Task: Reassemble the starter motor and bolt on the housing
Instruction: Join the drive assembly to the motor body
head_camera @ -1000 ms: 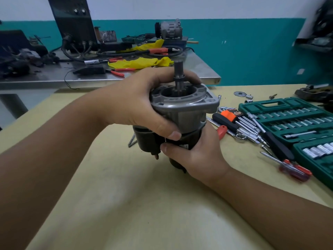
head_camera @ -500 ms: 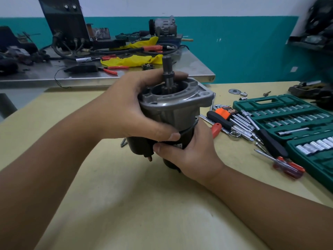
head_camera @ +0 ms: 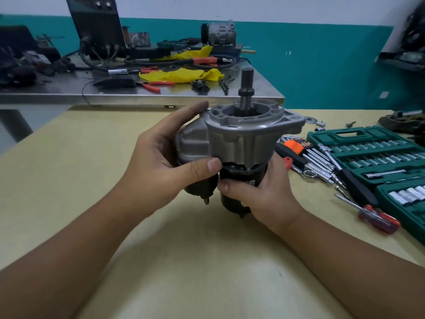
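Two hands held the starter motor (head_camera: 232,180) upright: the left hand (head_camera: 161,166) gripped its silver housing (head_camera: 239,139), the right hand (head_camera: 259,192) clasped the black body.

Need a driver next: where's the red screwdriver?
Head view, right side: red screwdriver lies on the table, beside the green socket case.

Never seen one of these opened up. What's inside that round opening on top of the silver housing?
A dark shaft rises through the silver housing, with a small toothed gear at its foot. Deeper down the housing's walls hide everything.
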Available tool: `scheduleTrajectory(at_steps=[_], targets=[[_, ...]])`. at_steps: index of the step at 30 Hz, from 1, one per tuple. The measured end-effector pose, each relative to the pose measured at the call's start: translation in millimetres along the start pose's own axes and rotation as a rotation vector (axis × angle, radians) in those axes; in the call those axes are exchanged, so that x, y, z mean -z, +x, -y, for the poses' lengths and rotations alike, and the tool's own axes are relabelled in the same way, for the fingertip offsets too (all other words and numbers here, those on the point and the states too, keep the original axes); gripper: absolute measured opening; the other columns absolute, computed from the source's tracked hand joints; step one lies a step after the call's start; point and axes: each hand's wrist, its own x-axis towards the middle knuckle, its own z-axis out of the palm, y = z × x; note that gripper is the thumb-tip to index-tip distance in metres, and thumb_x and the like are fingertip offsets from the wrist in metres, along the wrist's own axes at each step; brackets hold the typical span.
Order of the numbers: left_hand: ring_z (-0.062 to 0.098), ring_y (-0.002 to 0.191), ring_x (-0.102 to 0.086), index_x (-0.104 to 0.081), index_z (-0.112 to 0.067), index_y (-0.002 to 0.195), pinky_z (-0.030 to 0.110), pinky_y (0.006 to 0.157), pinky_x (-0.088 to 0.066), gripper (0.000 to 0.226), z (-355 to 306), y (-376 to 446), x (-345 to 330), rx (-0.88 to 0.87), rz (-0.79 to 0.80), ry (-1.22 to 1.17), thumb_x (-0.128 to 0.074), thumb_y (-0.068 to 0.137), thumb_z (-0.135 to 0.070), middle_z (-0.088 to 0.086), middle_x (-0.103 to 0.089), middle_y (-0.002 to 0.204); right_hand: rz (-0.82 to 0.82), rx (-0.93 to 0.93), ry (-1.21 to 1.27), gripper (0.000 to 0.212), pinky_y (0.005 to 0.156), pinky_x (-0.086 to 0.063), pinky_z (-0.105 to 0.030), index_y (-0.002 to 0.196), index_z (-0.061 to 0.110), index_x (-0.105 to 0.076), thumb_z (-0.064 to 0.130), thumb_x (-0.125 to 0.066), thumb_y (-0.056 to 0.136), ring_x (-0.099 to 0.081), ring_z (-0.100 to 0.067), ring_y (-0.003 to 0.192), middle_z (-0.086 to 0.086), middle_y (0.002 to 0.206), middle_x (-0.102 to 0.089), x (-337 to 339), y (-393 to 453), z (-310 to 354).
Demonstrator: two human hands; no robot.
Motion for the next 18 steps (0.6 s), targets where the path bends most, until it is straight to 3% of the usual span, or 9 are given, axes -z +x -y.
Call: scheduleTrajectory(at_steps=[4, 7, 10, 14, 18], targets=[[0.032, 0.133, -0.058, -0.045, -0.014, 0.150, 0.045, 0.105, -0.053, 0.081, -0.3, -0.2, -0.2, 0.037, 0.029, -0.094, -0.084, 0.080, -0.022, 0.010, -0.060, 0.143, 0.112, -0.062, -0.027, 0.058, 0.089, -0.054, -0.020, 0.119, 0.019, -0.063, 0.000, -0.083, 0.068, -0.069, -0.009, 0.110, 0.009, 0.112, -0.075, 8.6, 1.4, 10.9], [0.035, 0.130, -0.060, -0.049, -0.015, 0.147, 0.044, 0.101, -0.055, 0.072, -0.4, 0.8, -0.6, 0.025, 0.058, -0.095, -0.077, 0.081, -0.009, 0.013, -0.060, 0.141, 0.178, -0.120, -0.042, 0.060, 0.088, -0.055, -0.030, 0.120, 0.013, -0.066, 0.018, -0.084, 0.063, -0.070, -0.020, 0.109, -0.005, 0.112, -0.074, 20.4, 4.9, 17.7], [0.034, 0.119, -0.067, -0.052, -0.013, 0.140, 0.043, 0.092, -0.059, 0.069, 0.6, -0.6, -7.3, 0.016, 0.022, -0.087, -0.080, 0.078, -0.008, 0.016, -0.067, 0.131, 0.239, -0.134, -0.064, 0.060, 0.089, -0.056, -0.028, 0.120, 0.027, -0.069, 0.016, -0.085, 0.064, -0.069, -0.019, 0.113, 0.000, 0.116, -0.075, 28.1, 7.2, 19.0], [0.030, 0.112, -0.072, -0.055, -0.013, 0.127, 0.038, 0.084, -0.062, 0.062, 1.4, -4.7, -11.9, -0.003, 0.003, -0.060, -0.084, 0.073, -0.004, 0.012, -0.072, 0.125, 0.220, -0.176, -0.113, 0.064, 0.077, -0.055, -0.021, 0.121, 0.011, -0.062, 0.004, -0.085, 0.061, -0.072, -0.014, 0.099, 0.005, 0.104, -0.075, 36.5, 7.7, 13.7], [0.029, 0.122, -0.067, -0.049, -0.007, 0.140, 0.039, 0.093, -0.060, 0.073, 2.0, -2.7, -15.1, -0.019, 0.044, -0.030, -0.083, 0.076, 0.003, 0.015, -0.067, 0.132, 0.151, -0.146, -0.075, 0.064, 0.081, -0.054, -0.032, 0.119, 0.005, -0.063, 0.007, -0.085, 0.059, -0.072, -0.025, 0.099, -0.006, 0.104, -0.075, 37.2, 5.6, 8.7]])
